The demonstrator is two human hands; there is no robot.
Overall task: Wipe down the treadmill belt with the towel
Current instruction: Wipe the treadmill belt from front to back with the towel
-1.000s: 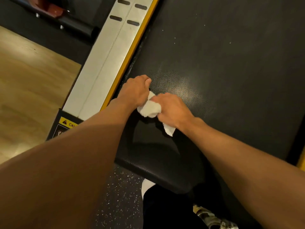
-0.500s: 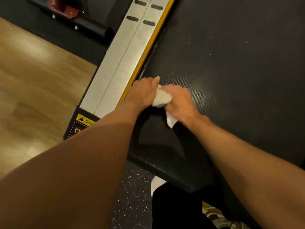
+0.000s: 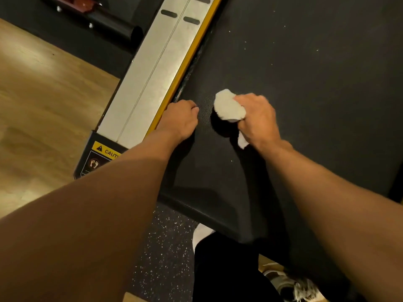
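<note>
We see a black treadmill belt (image 3: 305, 105) w/ white specks. On its left runs a silver side rail (image 3: 152, 79) w/ a yellow edge, wood floor (image 3: 43, 94) beyond, speckled rubber floor (image 3: 165, 247) at the near end. L hand (image 3: 181, 120) rests on the belt by the yellow edge, fingers curled under, holding nothing. R hand (image 3: 257, 118) grips a bunched white towel (image 3: 227, 106) low over the belt, near the L hand but apart; can't tell if the towel touches the belt.
</note>
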